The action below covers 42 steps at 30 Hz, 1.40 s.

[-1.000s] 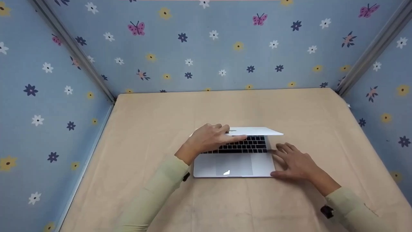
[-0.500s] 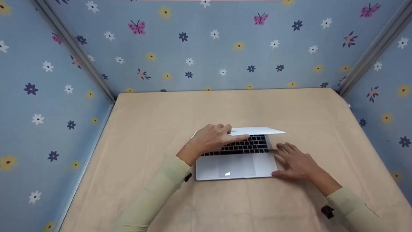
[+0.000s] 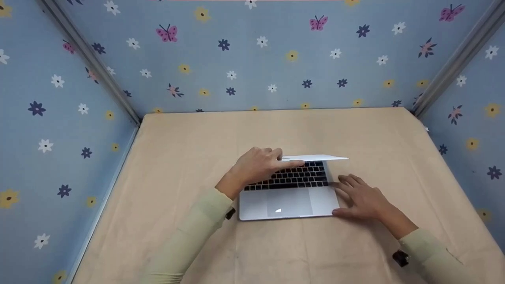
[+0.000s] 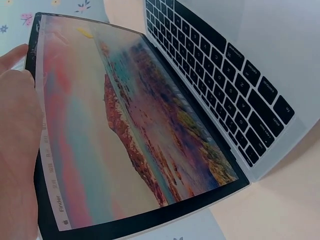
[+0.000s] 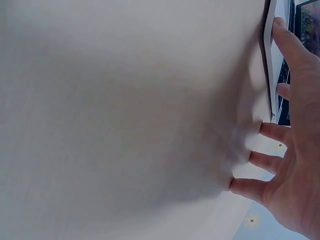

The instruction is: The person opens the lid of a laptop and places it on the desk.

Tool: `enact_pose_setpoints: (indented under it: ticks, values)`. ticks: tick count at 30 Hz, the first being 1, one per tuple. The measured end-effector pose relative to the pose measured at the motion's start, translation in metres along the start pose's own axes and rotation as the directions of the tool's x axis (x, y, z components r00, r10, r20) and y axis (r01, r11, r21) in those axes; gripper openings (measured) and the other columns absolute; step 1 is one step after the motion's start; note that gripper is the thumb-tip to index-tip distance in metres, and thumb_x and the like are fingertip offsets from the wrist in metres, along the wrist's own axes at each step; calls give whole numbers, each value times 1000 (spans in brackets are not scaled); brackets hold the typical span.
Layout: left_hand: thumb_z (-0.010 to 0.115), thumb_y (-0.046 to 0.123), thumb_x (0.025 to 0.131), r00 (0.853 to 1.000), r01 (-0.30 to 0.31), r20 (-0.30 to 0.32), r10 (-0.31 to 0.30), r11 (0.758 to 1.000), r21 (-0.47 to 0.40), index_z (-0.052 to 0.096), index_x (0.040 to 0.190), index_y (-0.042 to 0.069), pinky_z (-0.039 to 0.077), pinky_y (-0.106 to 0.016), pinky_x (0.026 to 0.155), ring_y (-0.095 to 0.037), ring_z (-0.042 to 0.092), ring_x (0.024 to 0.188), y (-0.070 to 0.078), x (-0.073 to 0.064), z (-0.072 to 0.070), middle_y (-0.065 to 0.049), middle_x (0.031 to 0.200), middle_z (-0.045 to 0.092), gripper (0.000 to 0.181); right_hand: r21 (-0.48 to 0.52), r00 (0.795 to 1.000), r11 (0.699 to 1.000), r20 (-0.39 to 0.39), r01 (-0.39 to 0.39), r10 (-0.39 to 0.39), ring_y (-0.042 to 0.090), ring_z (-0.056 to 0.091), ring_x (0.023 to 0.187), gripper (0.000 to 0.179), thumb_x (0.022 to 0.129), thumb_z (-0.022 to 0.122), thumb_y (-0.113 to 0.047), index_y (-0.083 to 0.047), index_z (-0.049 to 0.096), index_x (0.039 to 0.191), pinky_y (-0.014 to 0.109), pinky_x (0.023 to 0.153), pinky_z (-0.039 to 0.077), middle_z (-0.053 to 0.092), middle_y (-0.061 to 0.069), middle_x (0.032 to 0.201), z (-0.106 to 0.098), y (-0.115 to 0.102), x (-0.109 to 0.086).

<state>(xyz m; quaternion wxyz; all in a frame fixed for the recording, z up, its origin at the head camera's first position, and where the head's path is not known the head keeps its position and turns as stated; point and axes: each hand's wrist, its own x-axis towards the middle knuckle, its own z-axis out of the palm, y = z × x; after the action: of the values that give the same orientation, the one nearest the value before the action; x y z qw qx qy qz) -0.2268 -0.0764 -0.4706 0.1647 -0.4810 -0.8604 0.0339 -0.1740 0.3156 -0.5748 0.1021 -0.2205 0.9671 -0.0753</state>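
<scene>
A silver laptop (image 3: 290, 203) sits on the table with its lid (image 3: 315, 157) raised part way over the black keyboard (image 3: 294, 177). My left hand (image 3: 256, 165) pinches the lid's top edge, one finger stretched along the inner side and the others folded over the back. In the left wrist view the screen (image 4: 145, 130) is lit with a coastal landscape picture. My right hand (image 3: 363, 201) lies at the base's right side, fingers spread. Its thumb (image 5: 290, 42) rests on the base's front right corner, and several fingertips touch the table beside it.
A beige cloth (image 3: 189, 142) covers the table. Blue panels (image 3: 252, 55) with flowers and butterflies rise at the back and both sides, with grey metal posts (image 3: 90, 59) at the corners.
The lid has tilted further back with my left hand, and more of the keyboard shows. The base has shifted very slightly. My right hand has stayed in place.
</scene>
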Motion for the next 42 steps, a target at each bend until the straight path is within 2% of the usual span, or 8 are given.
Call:
enact_pose_setpoints:
  ticks: [9,21,25,29,32,35,39,42]
  values:
    - [58,1,113,999,31,-45,-31,1000,2,48,166,50,51,-28,57,-16,54,59,-5,4,-1,-6,93,73,73,11,1000,1000,-7,4,-4,55,44,162,93,89,77,-78,-25,58,164,81,85,60,52,20,173,2,0,1]
    - [56,5,115,997,40,-65,-36,997,61,49,166,51,33,-25,55,-10,30,60,-14,10,1,-4,86,69,70,-10,1000,1000,14,-7,7,53,45,162,95,89,75,-82,-26,59,164,76,83,62,52,19,173,1,-1,1]
    - [58,5,114,994,44,-100,-36,995,84,51,164,51,37,-26,54,-11,34,58,-15,12,2,-4,87,71,69,-19,1000,1000,12,-7,7,53,46,161,96,89,74,-84,-26,59,163,73,81,63,53,19,172,1,-1,1]
    - [61,8,114,984,53,-179,-27,989,141,57,160,51,44,-26,54,-12,51,59,-13,14,7,-1,96,75,63,-12,1000,1000,17,-12,13,53,45,162,95,89,75,-82,-26,59,164,76,83,62,52,19,173,1,-1,1]
    - [59,14,117,970,46,-243,9,974,223,59,159,50,57,-25,62,-13,71,75,-11,13,13,1,111,78,55,-6,1000,1000,22,-20,20,54,44,162,95,89,75,-82,-27,59,164,78,86,61,51,19,173,1,-1,1]
    - [55,19,119,957,24,-282,62,957,290,59,160,48,68,-29,83,-17,81,102,-13,12,16,0,129,80,50,-7,1000,1000,19,-21,21,54,44,162,95,89,75,-83,-27,59,164,79,87,61,51,19,174,1,-1,1]
    - [53,27,120,949,-10,-294,117,940,341,55,162,47,63,-44,113,-22,74,138,-19,13,18,-1,153,72,47,-16,1000,1000,20,-22,22,54,45,162,95,89,75,-82,-26,58,164,78,87,61,51,20,173,0,-1,1]
    - [50,40,118,953,-37,-267,144,928,371,48,166,46,54,-52,124,-22,61,156,-22,12,17,3,170,58,49,-18,1000,1000,22,-21,22,54,45,161,94,89,75,-82,-26,58,164,78,87,61,52,20,173,0,-1,1]
